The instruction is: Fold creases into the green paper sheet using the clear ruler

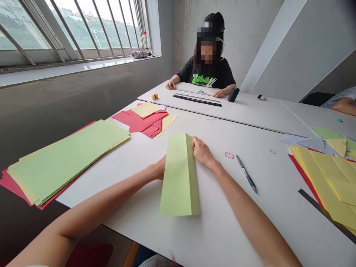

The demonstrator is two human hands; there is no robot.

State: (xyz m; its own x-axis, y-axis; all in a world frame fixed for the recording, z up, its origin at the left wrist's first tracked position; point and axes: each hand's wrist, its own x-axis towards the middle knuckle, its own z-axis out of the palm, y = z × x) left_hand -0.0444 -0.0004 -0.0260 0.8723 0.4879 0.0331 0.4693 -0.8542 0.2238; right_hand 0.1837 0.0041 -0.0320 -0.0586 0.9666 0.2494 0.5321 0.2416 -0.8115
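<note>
A light green sheet of paper (177, 178), creased lengthwise near its right side, stands in front of me above the white table. My right hand (202, 151) has its fingers closed at the sheet's upper right edge, pinching it. Behind the sheet's left edge goes my left hand (160, 167); only its wrist side shows, and the paper hides its fingers. To the left lies a stack of green sheets (75, 155), with yellow and red ones under it. A pen (246, 173) rests on the table right of my right forearm.
Red folded papers (144, 120) and yellow pieces lie beyond the stack. At right are yellow sheets (325, 178) and a black strip (325, 215). Across the table sits a person (211, 70), near long black strips (197, 100) and a dark cylinder (233, 95). A barred window is left.
</note>
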